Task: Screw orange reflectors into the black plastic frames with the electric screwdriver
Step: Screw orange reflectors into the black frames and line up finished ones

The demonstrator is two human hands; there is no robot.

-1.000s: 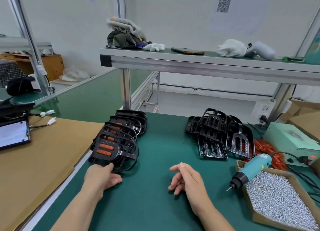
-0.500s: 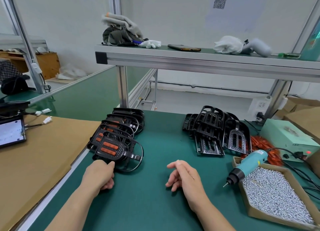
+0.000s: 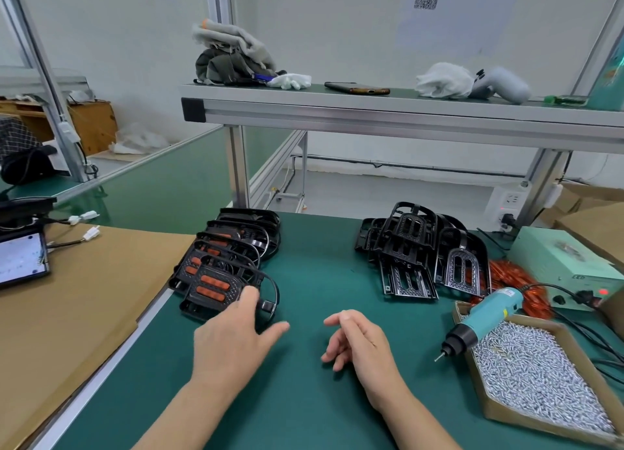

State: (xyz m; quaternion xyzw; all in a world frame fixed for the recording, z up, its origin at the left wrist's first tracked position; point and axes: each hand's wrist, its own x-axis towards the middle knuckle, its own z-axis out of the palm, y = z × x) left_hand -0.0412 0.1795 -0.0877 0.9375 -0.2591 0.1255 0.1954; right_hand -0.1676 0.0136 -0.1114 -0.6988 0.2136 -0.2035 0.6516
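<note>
The green table point(image 3: 304, 399) carries the whole job. At its right edge sits a screw box point(image 3: 486, 412), full of small silver screws.

Far right of centre lies a heap of bare frames point(image 3: 415, 250), black and with empty slots. Several are leaning on each other, so plenty of work looks left. On the left a done stack point(image 3: 236, 243) runs back in an overlapping row, with orange bars showing in the nearer ones. That side seems to be the finished output, roughly as many pieces as the bare heap.

Loose reflectors point(image 3: 513, 280) lie in an orange pile between the bare frames and the screw box. The screwdriver point(image 3: 486, 314) rests untouched on the box rim, bit pointing down at the table.

The left hand point(image 3: 229, 341) reaches to the top frame point(image 3: 216, 294) of the done stack. Its grip is apart, fingers laid fairly straight on the frame's near edge and thumb spread wide. The right hand point(image 3: 358, 341) rests on the table, grip loosely curled and holding nothing.

My guess is one piece has just been set down and the next bare frame has yet to be fetched.
</note>
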